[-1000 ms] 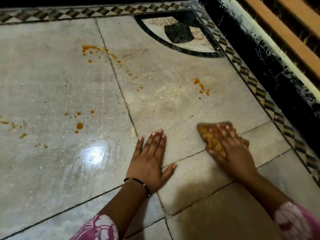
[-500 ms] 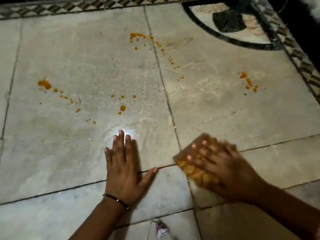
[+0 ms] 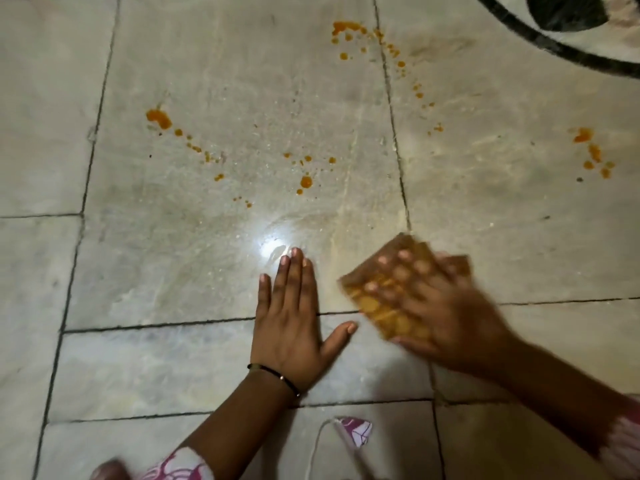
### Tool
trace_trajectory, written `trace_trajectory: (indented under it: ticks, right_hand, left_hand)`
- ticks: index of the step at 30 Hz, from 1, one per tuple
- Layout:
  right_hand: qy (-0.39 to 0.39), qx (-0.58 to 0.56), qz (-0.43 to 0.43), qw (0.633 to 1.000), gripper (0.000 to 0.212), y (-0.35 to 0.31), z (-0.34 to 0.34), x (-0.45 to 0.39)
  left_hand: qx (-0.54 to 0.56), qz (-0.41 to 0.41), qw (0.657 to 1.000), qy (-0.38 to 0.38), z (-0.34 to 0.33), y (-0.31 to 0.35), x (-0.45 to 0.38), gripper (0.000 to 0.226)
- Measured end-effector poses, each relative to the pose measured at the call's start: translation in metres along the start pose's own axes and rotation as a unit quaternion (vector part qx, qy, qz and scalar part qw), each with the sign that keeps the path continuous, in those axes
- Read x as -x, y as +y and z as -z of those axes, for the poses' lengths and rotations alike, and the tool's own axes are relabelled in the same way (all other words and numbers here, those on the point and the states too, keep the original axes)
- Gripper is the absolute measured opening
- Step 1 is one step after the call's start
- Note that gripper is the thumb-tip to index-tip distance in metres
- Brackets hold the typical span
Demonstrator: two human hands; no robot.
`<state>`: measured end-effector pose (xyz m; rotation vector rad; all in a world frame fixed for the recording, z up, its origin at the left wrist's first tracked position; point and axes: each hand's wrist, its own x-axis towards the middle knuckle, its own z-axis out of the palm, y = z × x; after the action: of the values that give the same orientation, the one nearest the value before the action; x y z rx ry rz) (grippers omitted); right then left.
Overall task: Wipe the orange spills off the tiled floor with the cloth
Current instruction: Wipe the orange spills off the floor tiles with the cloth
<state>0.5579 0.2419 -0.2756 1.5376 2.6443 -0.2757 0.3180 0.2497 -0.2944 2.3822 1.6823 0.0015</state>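
Note:
My right hand (image 3: 446, 313) presses flat on an orange-stained cloth (image 3: 374, 299) on the pale tiled floor (image 3: 173, 254); hand and cloth are motion-blurred. My left hand (image 3: 294, 320) rests flat on the floor just left of the cloth, fingers straight, thumb spread toward it. Orange spills lie beyond both hands: a trail of drops (image 3: 180, 136) at the left, a cluster (image 3: 306, 181) in the middle, a line of drops (image 3: 377, 39) at the top and a patch (image 3: 592, 150) at the right.
A dark curved inlay (image 3: 561, 50) crosses the top right corner of the floor. Dark grout lines (image 3: 398, 150) divide the tiles. A bright light reflection (image 3: 272, 247) shines near my left fingertips. A pink patterned cloth scrap (image 3: 353, 431) and a white cord hang at the bottom.
My right hand has slid the cloth leftward, close to my left hand. My view has shifted left and nearer the floor, so more spills show on the left.

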Motion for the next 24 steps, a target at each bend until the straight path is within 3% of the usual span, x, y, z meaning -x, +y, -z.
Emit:
trace_trajectory:
  ticks: [3, 6, 8, 10, 14, 17, 20, 24]
  right_hand:
    - [-0.007, -0.019, -0.133, 0.991, 0.071, 0.041, 0.007, -0.001]
    - [0.043, -0.054, -0.245, 0.967, 0.073, 0.048, 0.016, -0.040]
    - [0.041, -0.045, -0.227, 0.972, 0.073, 0.033, 0.017, -0.064]
    - [0.024, -0.033, -0.153, 0.987, 0.071, 0.012, 0.013, -0.066]
    - [0.005, -0.016, -0.050, 0.999, 0.068, -0.004, -0.001, -0.007]
    - [-0.010, -0.019, -0.046, 0.999, 0.068, 0.017, -0.004, 0.049]
    - [0.001, -0.019, -0.151, 0.988, 0.069, 0.056, 0.000, 0.068]
    - [0.065, -0.060, -0.319, 0.944, 0.072, 0.072, 0.011, 0.026]
  left_hand:
    - [-0.003, 0.004, 1.000, -0.004, 0.001, 0.001, 0.001, 0.094]
    - [-0.005, 0.005, 1.000, -0.011, 0.002, 0.002, 0.001, 0.094]
    - [-0.006, 0.006, 1.000, -0.012, 0.001, 0.002, 0.001, 0.094]
    - [-0.008, 0.006, 1.000, -0.012, 0.001, 0.001, 0.001, 0.094]
    - [-0.008, 0.003, 1.000, -0.014, 0.001, 0.000, 0.002, 0.094]
    - [-0.005, 0.005, 1.000, -0.007, 0.000, 0.000, 0.002, 0.094]
    - [-0.005, 0.009, 1.000, -0.008, 0.001, 0.001, 0.002, 0.094]
    - [-0.006, 0.011, 1.000, -0.020, 0.001, 0.002, 0.003, 0.094]
